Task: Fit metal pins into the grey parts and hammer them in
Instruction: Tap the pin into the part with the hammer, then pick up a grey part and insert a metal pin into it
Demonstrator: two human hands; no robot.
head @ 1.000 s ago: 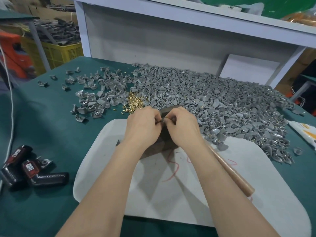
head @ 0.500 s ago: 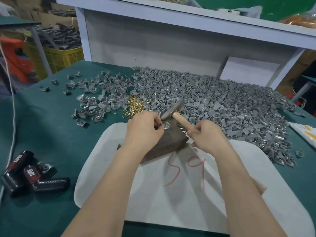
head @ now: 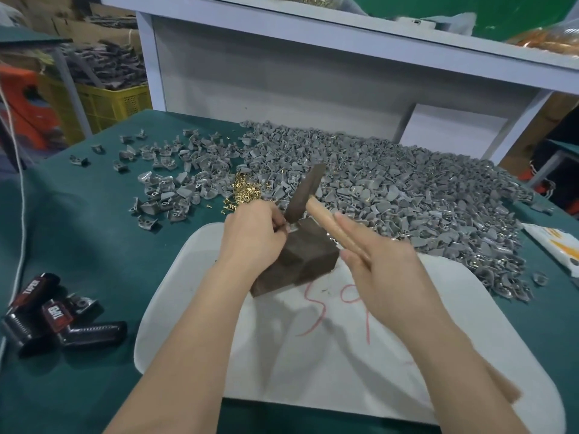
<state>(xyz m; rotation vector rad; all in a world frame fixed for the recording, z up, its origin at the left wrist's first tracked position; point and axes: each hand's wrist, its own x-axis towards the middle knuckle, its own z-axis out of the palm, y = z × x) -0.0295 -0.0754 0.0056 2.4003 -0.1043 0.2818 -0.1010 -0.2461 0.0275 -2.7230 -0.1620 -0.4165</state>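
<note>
My left hand point(head: 253, 236) pinches a small grey part point(head: 293, 227) on the top corner of a dark block point(head: 300, 261). My right hand point(head: 380, 274) grips the wooden handle of a hammer point(head: 322, 214); its dark head sits just above the part, blurred. The block rests on a white board point(head: 329, 364) with red marks. A large heap of grey parts point(head: 407, 202) covers the green table behind it. A small pile of brass pins point(head: 244, 194) lies just beyond my left hand. Whether a pin sits in the held part is hidden.
Scattered grey parts point(head: 163, 183) lie to the left of the pins. Black and red tools point(head: 53, 317) sit at the left table edge beside a white cord point(head: 18, 183). A white packet point(head: 560, 245) lies at the right. A grey shelf frame point(head: 313, 73) stands behind the table.
My right hand let go of the part, took up the hammer from the board and has brought its head down close over the part. My left hand stays pinching the part on the block.
</note>
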